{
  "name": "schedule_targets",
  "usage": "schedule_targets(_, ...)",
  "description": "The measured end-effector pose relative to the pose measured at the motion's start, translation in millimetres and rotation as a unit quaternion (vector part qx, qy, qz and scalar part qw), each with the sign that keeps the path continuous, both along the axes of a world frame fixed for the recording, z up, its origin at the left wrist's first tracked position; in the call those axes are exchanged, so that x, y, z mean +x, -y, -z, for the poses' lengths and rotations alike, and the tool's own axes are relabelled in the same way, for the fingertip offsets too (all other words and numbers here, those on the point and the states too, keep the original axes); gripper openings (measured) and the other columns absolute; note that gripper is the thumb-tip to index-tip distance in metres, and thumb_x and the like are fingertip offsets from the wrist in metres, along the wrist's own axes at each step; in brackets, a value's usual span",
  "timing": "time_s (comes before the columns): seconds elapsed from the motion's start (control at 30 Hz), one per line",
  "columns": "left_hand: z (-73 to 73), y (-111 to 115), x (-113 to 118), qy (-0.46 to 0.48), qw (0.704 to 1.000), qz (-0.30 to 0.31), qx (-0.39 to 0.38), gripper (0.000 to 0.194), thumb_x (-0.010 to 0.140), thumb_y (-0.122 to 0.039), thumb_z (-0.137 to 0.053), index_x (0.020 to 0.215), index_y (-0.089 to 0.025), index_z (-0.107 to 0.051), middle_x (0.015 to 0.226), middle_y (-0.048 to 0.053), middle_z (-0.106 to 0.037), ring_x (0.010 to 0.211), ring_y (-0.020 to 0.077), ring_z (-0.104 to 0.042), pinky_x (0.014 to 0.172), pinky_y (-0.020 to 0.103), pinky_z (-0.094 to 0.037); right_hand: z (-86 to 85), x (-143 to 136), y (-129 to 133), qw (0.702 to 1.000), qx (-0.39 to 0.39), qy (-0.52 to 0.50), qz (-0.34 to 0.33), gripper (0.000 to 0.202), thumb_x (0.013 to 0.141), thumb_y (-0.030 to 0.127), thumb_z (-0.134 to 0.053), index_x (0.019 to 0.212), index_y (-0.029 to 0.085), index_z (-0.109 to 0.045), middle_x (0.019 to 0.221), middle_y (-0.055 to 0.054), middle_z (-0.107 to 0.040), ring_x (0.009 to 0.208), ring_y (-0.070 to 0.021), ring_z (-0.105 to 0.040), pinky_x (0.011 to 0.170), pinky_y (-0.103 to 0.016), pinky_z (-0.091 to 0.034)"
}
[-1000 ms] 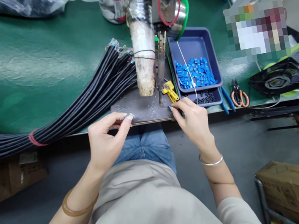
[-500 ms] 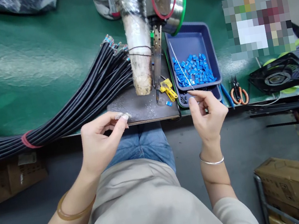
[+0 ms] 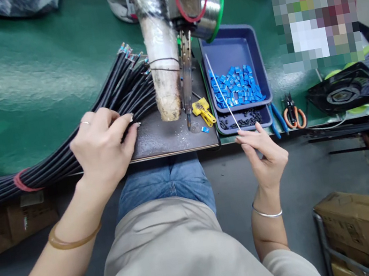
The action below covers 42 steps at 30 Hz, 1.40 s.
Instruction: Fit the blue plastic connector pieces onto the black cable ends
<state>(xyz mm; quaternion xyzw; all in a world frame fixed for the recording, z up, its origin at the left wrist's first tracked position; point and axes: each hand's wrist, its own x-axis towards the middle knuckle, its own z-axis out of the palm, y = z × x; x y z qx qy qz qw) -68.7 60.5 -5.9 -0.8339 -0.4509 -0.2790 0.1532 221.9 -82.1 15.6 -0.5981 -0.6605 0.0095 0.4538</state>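
Observation:
At the front edge of the bench, my left hand lies over the bundle of black cables. Its thumb and forefinger close on one black cable, partly hidden by the hand. My right hand pinches the lower end of a thin, straight, silvery solder wire, which slants up across the blue-grey bins. Between the hands, a soldering iron points down beside a white wrapped tube. A small blue connector piece and a yellow clip-like tool lie near the iron's tip.
Blue connector pieces fill part of the upper bin; small black parts lie in the lower bin. A solder spool hangs behind. Blue-handled pliers, orange-handled cutters and a black fan are at the right.
My left hand has moved left from above the mat onto the cable bundle and closed on a cable. My right hand has dropped slightly toward me, still with the solder wire.

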Motion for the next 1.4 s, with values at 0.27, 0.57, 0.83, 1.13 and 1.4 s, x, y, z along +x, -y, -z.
schedule_targets(0.27, -2.5, -3.8, 4.9, 0.017, 1.000, -0.018, -0.006, 0.031, 0.093, -0.033, -0.051, 0.088, -0.010, -0.073, 0.078, 0.011, -0.068, 0.071, 0.0225, -0.057, 0.064, 0.033, -0.038, -24.0, -33.0, 7.7, 0.967, 0.042, -0.150, -0.200, 0.023, 0.094, 0.026, -0.056, 0.108, 0.024, -0.073, 0.053, 0.005, -0.057, 0.044, -0.0074, -0.052, 0.047, -0.024, -0.042)
schedule_targets(0.57, -8.1, 0.2, 3.6, 0.094, 0.987, -0.080, -0.101, 0.028, 0.090, -0.033, -0.050, 0.099, -0.014, -0.070, 0.064, 0.002, -0.060, 0.059, 0.0164, -0.054, 0.061, 0.028, -0.034, -19.6, -42.8, 0.6, 0.987, -0.026, 0.108, -0.119, 0.018, 0.092, 0.020, -0.057, 0.101, 0.014, -0.072, 0.053, 0.005, -0.050, 0.047, -0.0063, -0.039, 0.050, -0.025, -0.031)
schedule_targets(0.83, -17.6, -2.6, 3.4, 0.205, 0.956, -0.098, -0.186, 0.029, 0.082, -0.028, -0.059, 0.105, -0.015, -0.071, 0.051, -0.006, -0.044, 0.046, 0.0095, -0.040, 0.058, 0.024, -0.034, -7.7, -42.0, -11.8, 0.965, -0.088, 0.249, -0.009, 0.024, 0.096, 0.026, -0.055, 0.112, 0.017, -0.071, 0.061, 0.004, -0.060, 0.050, -0.0055, -0.044, 0.055, -0.024, -0.032)
schedule_targets(1.13, -14.8, 2.5, 4.7, 0.215, 0.953, -0.080, -0.198, 0.021, 0.083, -0.028, -0.060, 0.096, -0.015, -0.072, 0.051, -0.007, -0.044, 0.046, 0.0070, -0.039, 0.055, 0.021, -0.033, 6.1, -39.4, -22.5, 0.928, -0.083, 0.359, 0.055, 0.027, 0.097, 0.030, -0.053, 0.114, 0.019, -0.072, 0.060, 0.004, -0.060, 0.049, -0.0073, -0.040, 0.053, -0.028, -0.027)
schedule_targets(1.4, -13.6, 2.7, 5.1, 0.204, 0.957, -0.081, -0.188, 0.021, 0.083, -0.029, -0.059, 0.094, -0.016, -0.072, 0.051, -0.006, -0.045, 0.045, 0.0080, -0.039, 0.056, 0.023, -0.033, 5.8, -35.4, -24.3, 0.914, -0.041, 0.399, 0.055, 0.022, 0.095, 0.029, -0.057, 0.104, 0.021, -0.075, 0.053, 0.005, -0.052, 0.047, -0.0076, -0.033, 0.053, -0.027, -0.026)
